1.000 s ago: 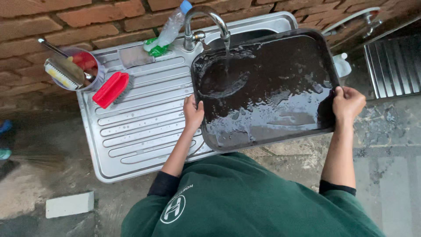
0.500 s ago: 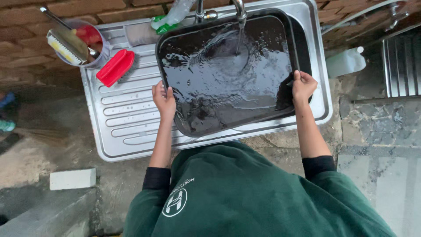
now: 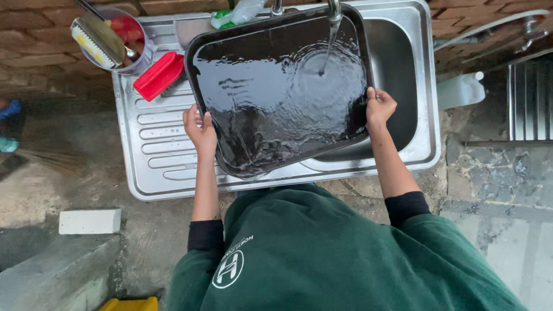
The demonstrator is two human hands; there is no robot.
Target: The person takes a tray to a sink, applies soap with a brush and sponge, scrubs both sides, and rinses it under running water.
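Observation:
I hold a large black baking tray (image 3: 271, 109) over a steel sink (image 3: 403, 75), under the tap (image 3: 333, 8). A thin stream of water falls onto the tray and ripples across its wet surface. My left hand (image 3: 200, 128) grips the tray's left edge above the ribbed drainboard (image 3: 152, 155). My right hand (image 3: 379, 106) grips the right edge over the basin. The tray tilts a little toward its near left corner.
A red scrubbing brush (image 3: 159, 75) lies on the drainboard's far left. A clear tub (image 3: 118, 37) with a yellow-bristled brush stands behind it. A bottle with a green cap (image 3: 236, 14) lies by the tap. A brick wall runs behind; a white block (image 3: 89, 221) lies on the ground.
The tray has shifted left so the water stream now lands on its right part. Both hands kept their grip on the edges.

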